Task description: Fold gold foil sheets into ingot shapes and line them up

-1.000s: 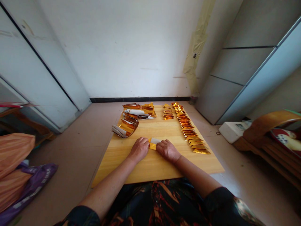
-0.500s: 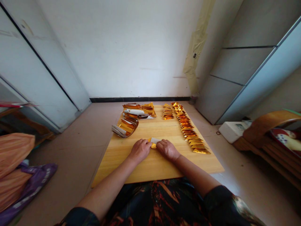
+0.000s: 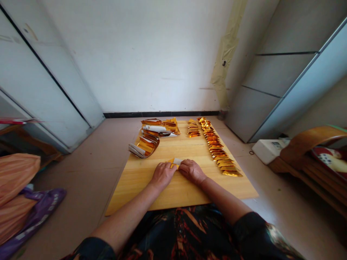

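A small sheet of gold foil paper (image 3: 177, 161), pale on its back, lies partly folded on the wooden board between my hands. My left hand (image 3: 162, 174) has its fingers closed on the left side of the sheet. On the right side, my right hand (image 3: 193, 172) presses and grips it with bent fingers. The fingertips of both hands nearly meet at the near edge, and they hide much of the paper.
The wooden board (image 3: 135, 195) bears a long row of folded gold pieces (image 3: 217, 148) at right and a shorter row (image 3: 193, 129) beside it. Loose curled foil sheets (image 3: 148, 144) lie at back left. A white box (image 3: 267, 150) and wooden chair (image 3: 311, 148) stand at right.
My left hand has shifted slightly right and nearer to me, closer to the right hand. The paper between them shows a changed fold. The rows and loose sheets stay put.
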A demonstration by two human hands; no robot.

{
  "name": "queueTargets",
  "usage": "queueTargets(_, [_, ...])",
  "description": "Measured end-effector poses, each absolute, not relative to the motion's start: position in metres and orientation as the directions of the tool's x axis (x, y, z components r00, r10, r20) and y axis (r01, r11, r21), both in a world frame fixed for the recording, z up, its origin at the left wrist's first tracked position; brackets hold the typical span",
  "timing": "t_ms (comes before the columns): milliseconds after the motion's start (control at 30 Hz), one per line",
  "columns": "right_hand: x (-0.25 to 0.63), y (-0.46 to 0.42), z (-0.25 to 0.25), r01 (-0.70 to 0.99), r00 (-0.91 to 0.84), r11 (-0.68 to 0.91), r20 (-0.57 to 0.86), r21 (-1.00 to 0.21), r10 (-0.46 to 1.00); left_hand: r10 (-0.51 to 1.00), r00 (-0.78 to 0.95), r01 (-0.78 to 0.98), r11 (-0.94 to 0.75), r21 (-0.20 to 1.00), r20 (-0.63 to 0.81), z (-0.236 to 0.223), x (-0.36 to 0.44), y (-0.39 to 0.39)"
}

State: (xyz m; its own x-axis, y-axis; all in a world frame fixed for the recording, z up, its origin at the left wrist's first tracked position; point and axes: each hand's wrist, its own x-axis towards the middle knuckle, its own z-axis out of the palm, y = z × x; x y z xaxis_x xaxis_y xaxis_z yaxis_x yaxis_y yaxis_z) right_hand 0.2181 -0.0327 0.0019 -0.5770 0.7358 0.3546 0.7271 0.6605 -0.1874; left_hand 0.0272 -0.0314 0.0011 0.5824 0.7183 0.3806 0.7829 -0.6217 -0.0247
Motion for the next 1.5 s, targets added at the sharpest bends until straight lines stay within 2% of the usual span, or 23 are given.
queueTargets(133, [0.222,-0.032,-0.001,0.734,-0.547,0.643,0.371,-0.219,0.751,0.716,0.598,0.783,-0.619,-0.070,0.361,0.000,0.027,-0.032])
queueTargets(300, [0.229,-0.025,-0.006,0.672,-0.488,0.629,0.407,-0.390,0.773,0.735,0.612,0.785,-0.607,-0.118,0.291,0.003,0.027,-0.035])
queueTargets(433, [0.232,-0.017,-0.007,0.647,-0.454,0.573,0.350,-0.503,0.819,0.733,0.638,0.768,-0.628,-0.125,0.237,0.007,0.024,-0.037])
queueTargets(567, [0.232,-0.013,-0.002,0.645,-0.464,0.544,0.290,-0.537,0.837,0.701,0.673,0.734,-0.671,-0.102,0.236,0.010,0.019,-0.035])
queueTargets(800, [0.223,-0.012,0.013,0.787,-0.432,0.440,0.123,-0.432,0.894,0.683,0.677,0.716,-0.698,-0.029,0.275,0.004,0.014,-0.034])
queueTargets(1033, [0.212,-0.015,0.024,0.881,-0.315,0.287,-0.014,-0.377,0.949,0.684,0.674,0.720,-0.693,-0.040,0.279,0.002,0.015,-0.035])
queueTargets(1500, [0.207,-0.013,0.025,0.930,-0.294,0.270,-0.065,-0.249,0.953,0.681,0.703,0.704,-0.707,-0.063,0.204,0.005,0.013,-0.035])
